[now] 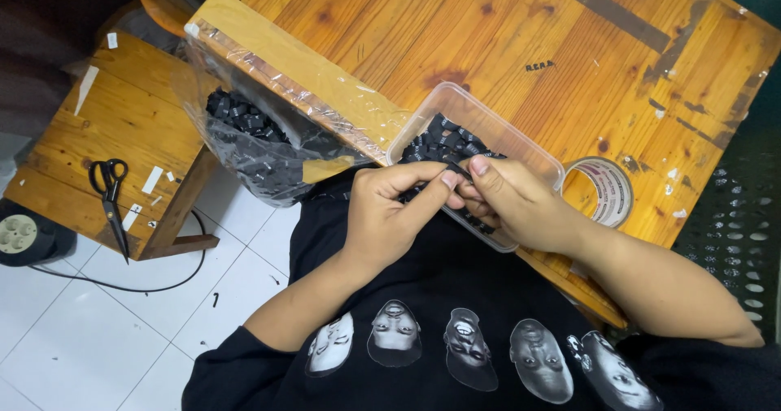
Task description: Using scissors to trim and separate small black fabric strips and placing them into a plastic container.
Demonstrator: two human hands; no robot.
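Note:
My left hand (pixel 389 212) and my right hand (pixel 512 200) meet over the near edge of a clear plastic tub (pixel 521 139) holding several small black plastic pieces (pixel 443 139). Both hands pinch one small black piece (pixel 455 172) between thumbs and fingertips, just in front of the tub. The tub sits at the edge of a wooden table (pixel 504 45), partly over my lap. Most of the piece is hidden by my fingers.
A clear plastic bag (pixel 252 147) of more black pieces hangs taped at the table's left edge. A roll of tape (pixel 606 190) lies right of the tub. Black scissors (pixel 110 195) rest on a low wooden stool (pixel 122 126). A power strip (pixel 20 234) and cable lie on the white tiled floor.

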